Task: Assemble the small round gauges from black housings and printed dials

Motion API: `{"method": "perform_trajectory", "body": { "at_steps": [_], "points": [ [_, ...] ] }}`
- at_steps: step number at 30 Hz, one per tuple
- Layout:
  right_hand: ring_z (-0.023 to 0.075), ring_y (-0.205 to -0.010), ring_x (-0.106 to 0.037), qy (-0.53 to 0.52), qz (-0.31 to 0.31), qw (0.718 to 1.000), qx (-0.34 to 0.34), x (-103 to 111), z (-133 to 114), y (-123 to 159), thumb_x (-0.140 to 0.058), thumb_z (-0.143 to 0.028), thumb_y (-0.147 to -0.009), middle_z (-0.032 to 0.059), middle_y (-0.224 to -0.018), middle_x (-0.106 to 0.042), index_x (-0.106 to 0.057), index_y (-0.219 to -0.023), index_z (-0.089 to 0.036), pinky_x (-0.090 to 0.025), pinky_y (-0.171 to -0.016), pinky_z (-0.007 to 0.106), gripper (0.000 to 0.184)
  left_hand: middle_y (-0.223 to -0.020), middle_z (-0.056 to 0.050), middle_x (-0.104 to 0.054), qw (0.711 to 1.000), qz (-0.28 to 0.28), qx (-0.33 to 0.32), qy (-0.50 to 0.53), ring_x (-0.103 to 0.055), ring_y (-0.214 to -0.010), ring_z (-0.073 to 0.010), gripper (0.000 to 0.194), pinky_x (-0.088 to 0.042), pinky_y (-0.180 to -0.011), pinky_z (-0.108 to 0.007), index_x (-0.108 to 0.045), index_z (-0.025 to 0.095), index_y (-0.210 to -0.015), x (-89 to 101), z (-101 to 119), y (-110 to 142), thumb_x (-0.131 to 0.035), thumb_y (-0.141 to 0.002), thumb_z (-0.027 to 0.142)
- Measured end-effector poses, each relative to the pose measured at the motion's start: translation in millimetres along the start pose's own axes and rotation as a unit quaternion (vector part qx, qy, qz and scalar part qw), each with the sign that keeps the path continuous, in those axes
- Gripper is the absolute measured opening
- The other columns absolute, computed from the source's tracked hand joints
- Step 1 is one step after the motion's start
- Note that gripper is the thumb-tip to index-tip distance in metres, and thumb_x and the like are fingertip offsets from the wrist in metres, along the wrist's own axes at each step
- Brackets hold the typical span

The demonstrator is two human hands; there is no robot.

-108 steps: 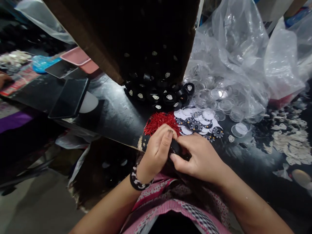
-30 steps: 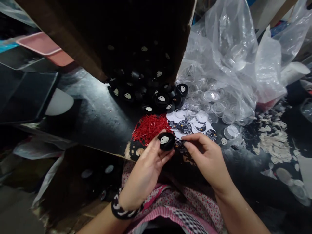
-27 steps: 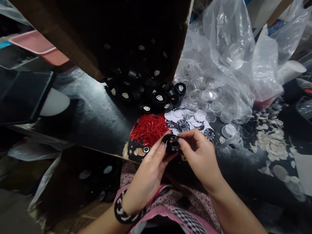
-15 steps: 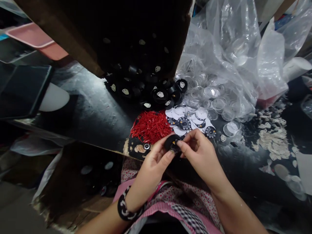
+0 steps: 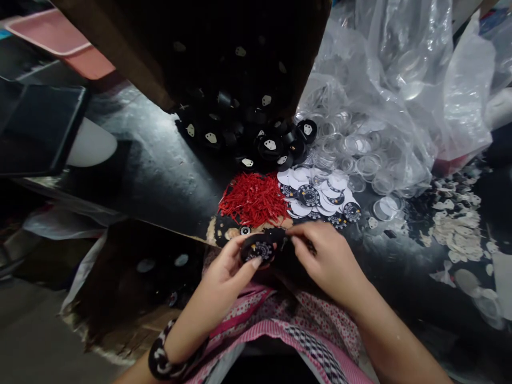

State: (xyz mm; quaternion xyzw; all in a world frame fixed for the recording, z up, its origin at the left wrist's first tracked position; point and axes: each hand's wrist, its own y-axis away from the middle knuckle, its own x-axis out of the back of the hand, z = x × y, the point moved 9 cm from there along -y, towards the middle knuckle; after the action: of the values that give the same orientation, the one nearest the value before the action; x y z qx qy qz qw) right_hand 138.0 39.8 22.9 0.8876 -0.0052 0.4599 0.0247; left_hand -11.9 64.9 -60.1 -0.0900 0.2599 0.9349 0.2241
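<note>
Left grip holds a dial-faced case; box contains black cases.

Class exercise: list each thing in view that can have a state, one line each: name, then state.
Left hand: gripping black case
Right hand: pinched; hold unclear
Black case: dial showing
Red slivers: loosely heaped
Loose dials: overlapping, some face up
Big box: open
Other cases: heaped, some outside big box
Clear bag: crumpled
Clear rings: loosely heaped
Pale plates: loosely scattered
Pink bin: open
Screen: dark
Lower box: open

round black case | white-marked dial facing up | in left hand
</note>
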Motion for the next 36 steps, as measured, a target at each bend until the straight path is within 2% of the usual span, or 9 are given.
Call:
{"method": "perform_trajectory", "body": {
  "at_steps": [4,7,11,15,18,20,24,30,36],
  "points": [
    [0.0288,-0.089,-0.059,0.207,-0.018,0.978,0.036,-11,-8,-26,-0.051,-0.019,-0.094,0.0095,-0.093,-0.068,-0.066,-0.099,-0.017,-0.042,-0.078,0.042,0.016,-0.105,-0.003,-0.073,0.993,0.05,0.0,0.106,-0.069,-0.1,-0.0226,0.025,-0.054,-0.093,-0.037,-0.064,0.023,-0.103,13.4,5,-3,-0.073,-0.08,0.024],
    [0.029,-0.084,-0.06,0.248,-0.007,0.968,0.036,-20,-18,-38,-0.051,-0.026,-0.095,0.0109,-0.089,-0.068,-0.064,-0.092,-0.016,-0.042,-0.074,0.042,0.018,-0.105,-0.003,-0.073,0.987,0.07,-0.019,0.147,-0.067,-0.106,-0.024,0.024,-0.053,-0.096,-0.04,-0.063,0.024,-0.101,15.2,10,-4,-0.072,-0.08,0.021],
    [0.0295,-0.08,-0.062,0.27,-0.006,0.963,0.025,-28,-24,-45,-0.05,-0.021,-0.094,0.0132,-0.086,-0.068,-0.064,-0.091,-0.013,-0.041,-0.072,0.043,0.016,-0.114,-0.005,-0.071,0.982,0.06,-0.013,0.18,-0.065,-0.114,-0.024,0.026,-0.051,-0.099,-0.038,-0.061,0.025,-0.109,10.0,12,-7,-0.068,-0.084,0.022],
    [0.0252,-0.078,-0.062,0.183,-0.003,0.983,0.0,-21,-14,-39,-0.053,-0.02,-0.092,0.0086,-0.083,-0.069,-0.062,-0.083,-0.016,-0.041,-0.075,0.04,0.013,-0.125,-0.007,-0.068,0.971,0.032,0.047,0.234,-0.068,-0.108,-0.0266,0.03,-0.054,-0.093,-0.044,-0.057,0.028,-0.118,0.8,5,-7,-0.063,-0.088,0.026],
    [0.0211,-0.078,-0.061,0.07,0.032,0.997,-0.004,-9,-8,-28,-0.058,-0.018,-0.088,0.0037,-0.082,-0.069,-0.061,-0.081,-0.018,-0.041,-0.077,0.036,0.008,-0.121,-0.006,-0.07,0.949,-0.023,0.113,0.294,-0.071,-0.102,-0.0275,0.016,-0.053,-0.094,-0.05,-0.063,0.024,-0.106,-17.6,-3,-8,-0.06,-0.09,0.023],
    [0.0213,-0.082,-0.061,0.028,0.056,0.998,0.005,-2,-7,-21,-0.06,-0.017,-0.087,0.0035,-0.084,-0.068,-0.061,-0.083,-0.019,-0.042,-0.078,0.035,0.005,-0.115,-0.007,-0.073,0.938,-0.038,0.124,0.321,-0.07,-0.103,-0.0263,0.01,-0.051,-0.099,-0.049,-0.065,0.019,-0.097,-26.6,-2,-10,-0.057,-0.09,0.021],
    [0.0218,-0.085,-0.06,-0.024,0.077,0.997,-0.01,7,-1,-10,-0.062,-0.019,-0.088,0.0046,-0.087,-0.066,-0.061,-0.086,-0.019,-0.044,-0.076,0.034,0.002,-0.111,-0.01,-0.074,0.948,-0.021,0.065,0.312,-0.066,-0.113,-0.0232,0.015,-0.048,-0.104,-0.04,-0.067,0.016,-0.1,-30.8,7,-14,-0.055,-0.092,0.02],
    [0.0138,-0.069,-0.058,-0.183,0.05,0.979,-0.079,2,12,-8,-0.06,-0.023,-0.09,-0.0005,-0.08,-0.065,-0.06,-0.083,-0.02,-0.044,-0.062,0.025,0.007,-0.118,-0.003,-0.071,0.983,0.032,-0.036,0.18,-0.06,-0.121,-0.0248,0.03,-0.043,-0.109,-0.041,-0.062,0.027,-0.114,-21.5,9,-1,-0.069,-0.084,0.028],
    [0.0135,-0.073,-0.057,-0.225,0.062,0.972,-0.039,11,1,-4,-0.059,-0.02,-0.091,-0.0013,-0.081,-0.062,-0.061,-0.085,-0.021,-0.043,-0.067,0.025,0.006,-0.116,-0.001,-0.071,0.982,0.041,-0.088,0.16,-0.061,-0.118,-0.023,0.043,-0.041,-0.109,-0.037,-0.054,0.034,-0.129,-19.1,28,-3,-0.065,-0.088,0.029]
  ]
}}
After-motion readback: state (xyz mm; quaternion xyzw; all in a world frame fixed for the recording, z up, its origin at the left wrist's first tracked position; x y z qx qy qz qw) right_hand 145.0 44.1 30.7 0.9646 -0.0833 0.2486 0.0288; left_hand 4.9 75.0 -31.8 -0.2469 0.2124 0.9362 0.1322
